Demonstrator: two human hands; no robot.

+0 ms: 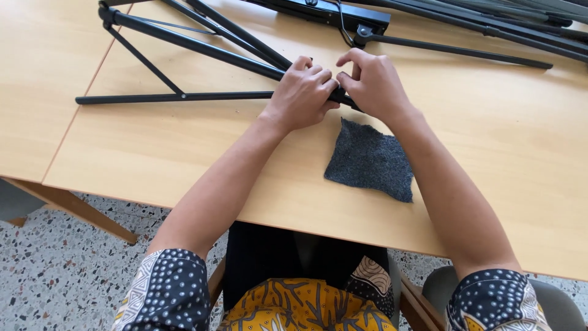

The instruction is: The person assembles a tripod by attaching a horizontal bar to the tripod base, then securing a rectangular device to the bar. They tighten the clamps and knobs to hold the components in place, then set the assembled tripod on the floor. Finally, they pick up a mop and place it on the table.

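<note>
Gripped by both hands is a black rod (pixel 202 48) of the folded stand on the table (pixel 502 135). L hand (pixel 301 92) is curled shut over it, knuckles up; R hand (pixel 373 83) is arched, fingertips pinched on it. Grey cloth (pixel 370 160) is laid just below, near R wrist.

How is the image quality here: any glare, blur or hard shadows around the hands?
Head view: even, soft daylight; mild sheen on the wooden table, no harsh glare. Left hand and right hand are sharp on the black metal stand, casting only faint shadows. The grey cloth is crisp; slight wide-angle bend at the edges.
</note>
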